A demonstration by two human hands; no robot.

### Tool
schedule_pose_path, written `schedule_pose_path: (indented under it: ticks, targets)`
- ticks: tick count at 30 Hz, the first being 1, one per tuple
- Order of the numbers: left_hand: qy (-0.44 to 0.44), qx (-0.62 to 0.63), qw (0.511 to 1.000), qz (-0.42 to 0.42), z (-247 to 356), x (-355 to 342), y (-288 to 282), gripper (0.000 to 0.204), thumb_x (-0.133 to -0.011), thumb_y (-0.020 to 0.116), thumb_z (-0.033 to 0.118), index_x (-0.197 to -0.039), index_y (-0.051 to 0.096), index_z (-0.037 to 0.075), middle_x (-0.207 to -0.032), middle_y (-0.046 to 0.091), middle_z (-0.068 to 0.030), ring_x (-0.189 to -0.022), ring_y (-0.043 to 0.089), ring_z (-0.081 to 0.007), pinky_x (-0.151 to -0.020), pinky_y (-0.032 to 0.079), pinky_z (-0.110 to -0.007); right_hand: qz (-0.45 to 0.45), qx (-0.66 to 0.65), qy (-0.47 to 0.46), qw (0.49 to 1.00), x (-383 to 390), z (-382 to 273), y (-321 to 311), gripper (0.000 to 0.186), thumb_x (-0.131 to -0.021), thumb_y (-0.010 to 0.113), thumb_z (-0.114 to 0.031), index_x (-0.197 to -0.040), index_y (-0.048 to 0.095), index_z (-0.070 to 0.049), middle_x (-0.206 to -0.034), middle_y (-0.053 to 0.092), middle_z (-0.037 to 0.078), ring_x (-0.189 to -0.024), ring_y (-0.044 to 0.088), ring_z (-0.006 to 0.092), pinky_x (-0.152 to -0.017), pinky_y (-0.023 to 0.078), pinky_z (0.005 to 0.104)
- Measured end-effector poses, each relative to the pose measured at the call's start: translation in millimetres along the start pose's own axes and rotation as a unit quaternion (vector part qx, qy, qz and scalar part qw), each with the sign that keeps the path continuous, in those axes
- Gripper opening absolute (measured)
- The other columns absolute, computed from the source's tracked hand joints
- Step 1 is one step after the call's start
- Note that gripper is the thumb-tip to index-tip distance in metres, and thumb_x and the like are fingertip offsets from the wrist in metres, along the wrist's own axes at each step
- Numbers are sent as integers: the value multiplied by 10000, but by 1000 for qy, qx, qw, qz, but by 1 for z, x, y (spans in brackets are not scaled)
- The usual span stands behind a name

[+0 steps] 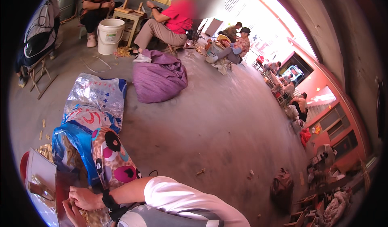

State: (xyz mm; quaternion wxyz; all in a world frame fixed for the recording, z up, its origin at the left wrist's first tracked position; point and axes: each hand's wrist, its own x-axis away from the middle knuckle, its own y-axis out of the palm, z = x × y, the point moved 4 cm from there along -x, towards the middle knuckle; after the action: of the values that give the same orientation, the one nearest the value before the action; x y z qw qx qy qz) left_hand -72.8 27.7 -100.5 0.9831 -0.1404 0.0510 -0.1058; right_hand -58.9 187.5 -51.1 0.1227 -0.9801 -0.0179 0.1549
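The place was a shared workshop: people sat low around a broad grey floor, with a small wooden table, a white bucket, a stuffed purple sack, a shiny plastic sack and pale scraps about them. What the farther workers handled was too small to tell.

Between seven and eight o'clock, the lower edge crops the bare left hand — and what the bare right hand covers stays hidden. Toward two-thirty, distant people in light tops are too small to tell.
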Motion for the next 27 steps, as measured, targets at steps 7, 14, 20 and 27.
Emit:
schedule_pose_path:
  ticks: [7,14,20,27]
  targets:
    - [58,-134,988,-45,2,2,-9,205,-856,414,-10,-1056,461,-6,-927,533,-102,-844,516,-201,-735,443,-331,-2,-109,95,990,5,-8,-1,69,-686,579,-7,-722,520,-5,-841,528,180,-774,538,342,-666,431,404]
    - [10,-43,999,-12,-13,-7,0,154,-912,455,55,-1059,458,7,-918,523,-102,-847,515,-212,-731,443,-316,77,-82,68,991,10,13,9,45,-723,525,33,-733,533,-10,-810,520,172,-756,506,329,-650,398,402]
    - [66,-193,979,-29,9,-2,7,171,-947,446,70,-1107,471,12,-950,542,-111,-873,521,-199,-761,442,-309,58,-169,121,976,12,35,17,119,-719,583,39,-831,584,-2,-788,590,123,-696,549,256,-596,419,344]
    - [73,-170,983,17,-34,-5,-14,165,-946,463,93,-1089,515,30,-858,548,-44,-789,529,-131,-687,445,-262,-281,-370,327,823,12,10,-19,126,-766,678,-18,-874,625,19,-742,640,112,-579,639,231,-537,560,365]
